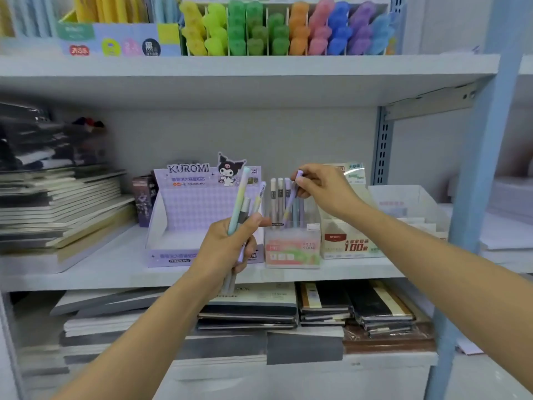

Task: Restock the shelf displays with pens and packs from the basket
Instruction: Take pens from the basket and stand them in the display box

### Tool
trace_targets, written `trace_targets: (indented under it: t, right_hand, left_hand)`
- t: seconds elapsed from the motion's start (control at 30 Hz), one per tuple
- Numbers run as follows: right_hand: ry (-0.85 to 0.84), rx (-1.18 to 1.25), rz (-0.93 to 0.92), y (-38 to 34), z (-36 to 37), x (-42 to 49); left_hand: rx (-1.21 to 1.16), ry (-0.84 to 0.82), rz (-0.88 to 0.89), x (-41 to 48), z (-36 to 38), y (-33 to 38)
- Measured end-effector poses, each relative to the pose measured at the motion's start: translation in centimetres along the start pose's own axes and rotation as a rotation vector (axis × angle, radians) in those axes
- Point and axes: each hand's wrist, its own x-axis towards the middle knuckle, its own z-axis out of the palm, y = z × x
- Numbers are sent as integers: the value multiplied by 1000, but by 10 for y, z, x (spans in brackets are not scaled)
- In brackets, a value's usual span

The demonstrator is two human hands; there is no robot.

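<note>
My left hand grips a bundle of pastel pens upright in front of the purple Kuromi display box on the middle shelf. My right hand pinches the top of one purple pen, whose lower end dips into the clear pen holder marked Fruit Soda. Several grey and pastel pens stand in that holder. The basket is not in view.
A cream box marked 100 and a white tray stand right of the holder. Stacked notebooks fill the shelf's left side and the shelf below. Coloured highlighters line the top shelf. A blue upright post stands at right.
</note>
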Motion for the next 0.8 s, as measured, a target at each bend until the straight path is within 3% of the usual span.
trace_targets:
  t: [0.17, 0.3, 0.43, 0.6, 0.7, 0.8]
  right_hand:
    - [-67, -49, 4, -3, 2, 10]
    - [71, -71, -32, -1, 15, 10]
    - [202, -320, -54, 4, 23, 12]
    - [92, -433, -8, 1, 23, 6]
    - [161, -30, -9, -12, 17, -7]
    - [-74, 460, 47, -28, 7, -22]
  left_hand:
    - [-6, -31, 23, 1, -2, -3]
    - [-37, -39, 9, -1, -2, -3]
    - [-57, -57, 5, -3, -3, -1]
    - [-55, -87, -1, -8, 2, 5]
    - [-30, -100, -3, -11, 3, 8]
    - [-13, -125, -15, -14, 6, 10]
